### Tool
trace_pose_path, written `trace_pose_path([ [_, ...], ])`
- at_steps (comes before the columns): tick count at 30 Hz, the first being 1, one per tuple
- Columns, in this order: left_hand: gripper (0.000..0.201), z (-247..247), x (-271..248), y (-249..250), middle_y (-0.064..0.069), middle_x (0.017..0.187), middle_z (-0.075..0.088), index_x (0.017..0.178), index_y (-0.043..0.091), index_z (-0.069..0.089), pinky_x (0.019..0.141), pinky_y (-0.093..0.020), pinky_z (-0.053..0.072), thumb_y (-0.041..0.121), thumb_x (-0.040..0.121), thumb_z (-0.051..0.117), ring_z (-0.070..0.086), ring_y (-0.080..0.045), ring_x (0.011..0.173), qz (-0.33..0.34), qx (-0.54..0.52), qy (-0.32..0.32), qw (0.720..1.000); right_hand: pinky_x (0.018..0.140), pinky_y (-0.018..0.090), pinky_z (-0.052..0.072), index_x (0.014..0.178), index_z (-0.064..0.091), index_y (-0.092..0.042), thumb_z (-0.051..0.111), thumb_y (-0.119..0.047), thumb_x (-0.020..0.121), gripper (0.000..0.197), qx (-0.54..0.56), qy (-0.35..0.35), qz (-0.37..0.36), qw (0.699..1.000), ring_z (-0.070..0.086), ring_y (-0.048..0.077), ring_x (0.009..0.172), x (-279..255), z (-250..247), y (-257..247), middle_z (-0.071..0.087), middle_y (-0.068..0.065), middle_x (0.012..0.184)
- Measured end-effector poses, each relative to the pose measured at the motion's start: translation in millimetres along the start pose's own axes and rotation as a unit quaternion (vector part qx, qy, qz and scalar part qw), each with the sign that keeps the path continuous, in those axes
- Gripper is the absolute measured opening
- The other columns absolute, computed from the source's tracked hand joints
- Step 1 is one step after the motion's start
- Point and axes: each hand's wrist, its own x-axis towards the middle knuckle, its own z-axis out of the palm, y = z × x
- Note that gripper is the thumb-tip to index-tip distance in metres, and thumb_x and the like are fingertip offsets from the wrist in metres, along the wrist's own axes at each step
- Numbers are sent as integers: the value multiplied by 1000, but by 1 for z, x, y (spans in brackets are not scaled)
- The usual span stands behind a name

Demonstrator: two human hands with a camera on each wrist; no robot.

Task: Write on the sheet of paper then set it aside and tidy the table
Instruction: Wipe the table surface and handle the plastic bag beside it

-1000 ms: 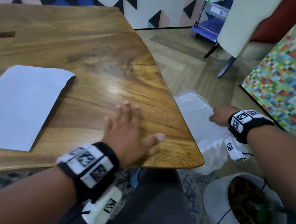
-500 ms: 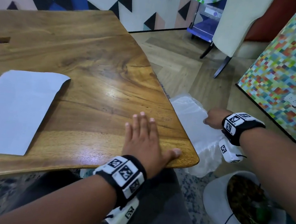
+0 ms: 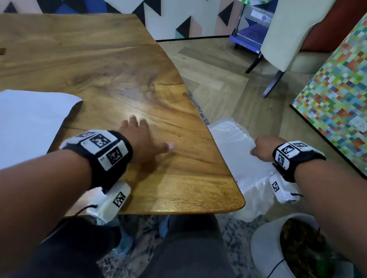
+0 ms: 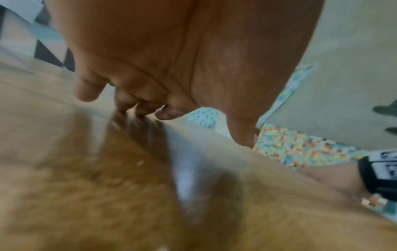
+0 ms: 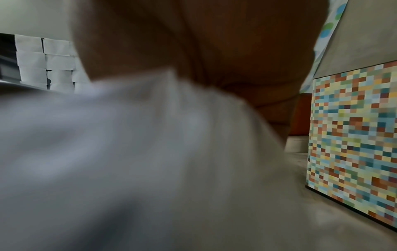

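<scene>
A white sheet of paper [image 3: 24, 127] lies flat on the wooden table [image 3: 117, 73] at the left. My left hand [image 3: 143, 136] rests on the tabletop near the right edge, fingers straight and spread, holding nothing; the left wrist view shows its fingertips [image 4: 128, 108] touching the wood. Off the table's right edge my right hand [image 3: 262, 148] grips a white plastic bag [image 3: 232, 142] that hangs beside the table. In the right wrist view the bag [image 5: 128, 152] fills the frame and hides the fingers.
A white pot with a plant [image 3: 296, 255] stands on the floor under my right arm. A multicoloured mosaic panel [image 3: 351, 89] rises at the right. A cream chair [image 3: 290, 33] and a blue cart [image 3: 251, 24] stand behind. My legs sit under the table's near edge.
My left hand slid right along the table's near edge, then back left and farther in. The right hand kept its hold on the bag beside the table.
</scene>
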Motion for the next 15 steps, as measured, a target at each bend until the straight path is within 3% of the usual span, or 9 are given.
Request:
trace_pose_path([
  [3,127,13,5,6,-20,168,-12,161,8,-4,124,-58,14,94,76,35,-3,-40,155,1,25,2,1000,69,30,47,92,63,-6,54,-33,93,29,4,-6,0,1000,62,29,85,1,1,1,63,10,92],
  [8,128,36,-14,53,-18,162,-27,159,12,-13,123,-59,2,99,71,22,-17,-42,152,92,2,3,996,68,30,46,85,60,-9,55,-33,92,25,2,-9,2,1000,62,29,84,3,2,0,62,9,91],
  [12,121,27,-24,87,-14,166,-20,162,15,-8,125,-55,4,90,79,36,-16,-33,154,219,-38,-50,974,67,29,46,87,61,-9,55,-32,91,24,-3,-12,2,1000,62,29,83,5,0,-2,63,9,91],
  [15,118,13,-17,80,-5,168,-18,161,17,-14,126,-47,8,85,82,42,-11,-23,156,237,-102,-57,964,66,29,46,90,62,-9,55,-33,91,25,4,-10,5,1000,63,29,84,6,-1,1,64,10,93],
])
